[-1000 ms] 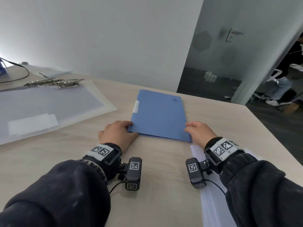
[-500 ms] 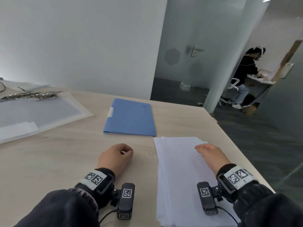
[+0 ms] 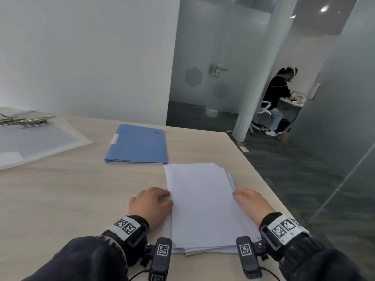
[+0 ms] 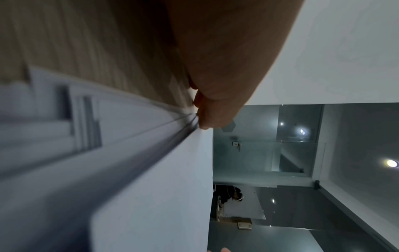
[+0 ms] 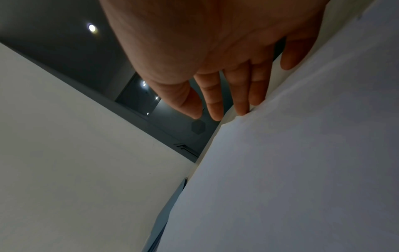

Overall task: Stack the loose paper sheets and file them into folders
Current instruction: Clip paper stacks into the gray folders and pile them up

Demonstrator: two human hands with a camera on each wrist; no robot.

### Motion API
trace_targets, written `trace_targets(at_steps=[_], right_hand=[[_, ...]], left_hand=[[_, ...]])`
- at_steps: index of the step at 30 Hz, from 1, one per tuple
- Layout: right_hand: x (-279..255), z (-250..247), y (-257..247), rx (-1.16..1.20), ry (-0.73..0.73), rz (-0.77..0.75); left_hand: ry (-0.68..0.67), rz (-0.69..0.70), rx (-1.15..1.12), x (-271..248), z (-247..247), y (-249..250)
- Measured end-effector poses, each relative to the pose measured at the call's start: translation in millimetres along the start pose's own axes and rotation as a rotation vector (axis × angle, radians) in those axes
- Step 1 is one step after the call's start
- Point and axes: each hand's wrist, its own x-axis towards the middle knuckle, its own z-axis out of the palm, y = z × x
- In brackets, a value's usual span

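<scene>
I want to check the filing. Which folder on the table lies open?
The clear folder at the far left lies open, its metal clip showing. The blue folder, beyond the paper stack, is closed flat.

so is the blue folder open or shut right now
Shut. The blue folder lies flat on the table with its cover down, beyond the paper stack; neither hand touches it.

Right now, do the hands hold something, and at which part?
Both hold the paper stack by its long side edges: left hand on the left edge, right hand on the right.
</scene>
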Motion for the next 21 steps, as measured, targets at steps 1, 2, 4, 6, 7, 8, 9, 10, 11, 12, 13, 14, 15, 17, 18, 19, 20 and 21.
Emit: trace_targets(at_steps=[1,2,4,6,7,8,9,10,11,12,13,14,15,17,18,19,20,21], right_hand=[[-1,0,-1,-0.005,-0.008,-0.008],[-3,1,-2,-0.012,-0.018,-0.013],[-5,3,-4,-0.031,-0.029,-0.021],[-5,5,-5,-0.053,-0.030,-0.029],[-5,6,-5,-0.068,-0.035,-0.028],[-5,7,-5,-0.086,-0.043,-0.030],[-5,7,-5,-0.102,-0.052,-0.032],[-5,8,-5,-0.111,-0.059,-0.039],[-5,8,-5,-0.111,-0.065,-0.042],[-5,9,-6,-0.111,-0.071,-0.045],[-4,9,-7,-0.113,-0.075,-0.047],[-3,10,-8,-0.119,-0.075,-0.048],[-2,10,-8,-0.124,-0.073,-0.045],[0,12,-8,-0.133,-0.070,-0.040],[1,13,-7,-0.141,-0.074,-0.041],[2,14,-7,-0.149,-0.079,-0.046],[2,15,-8,-0.152,-0.083,-0.050],[3,16,-9,-0.150,-0.087,-0.051]], left_hand=[[0.002,0.000,-0.004,0,0,0],[0.005,0.000,-0.011,0,0,-1],[0.009,-0.002,-0.024,1,0,-2],[0.015,-0.007,-0.028,1,1,-3],[0.018,-0.008,-0.028,0,1,-4],[0.019,-0.007,-0.025,0,0,-4],[0.022,-0.005,-0.025,-1,0,-4],[0.025,-0.005,-0.028,-1,0,-4],[0.032,-0.009,-0.037,-1,0,-5],[0.042,-0.019,-0.048,-1,0,-5],[0.056,-0.034,-0.057,-1,0,-5],[0.068,-0.051,-0.061,-1,0,-6],[0.077,-0.063,-0.061,-1,0,-7],[0.079,-0.072,-0.057,-1,0,-7],[0.076,-0.072,-0.058,-1,0,-7],[0.074,-0.072,-0.059,-1,0,-7],[0.073,-0.075,-0.056,-1,-1,-6],[0.073,-0.079,-0.049,-2,-1,-5]])
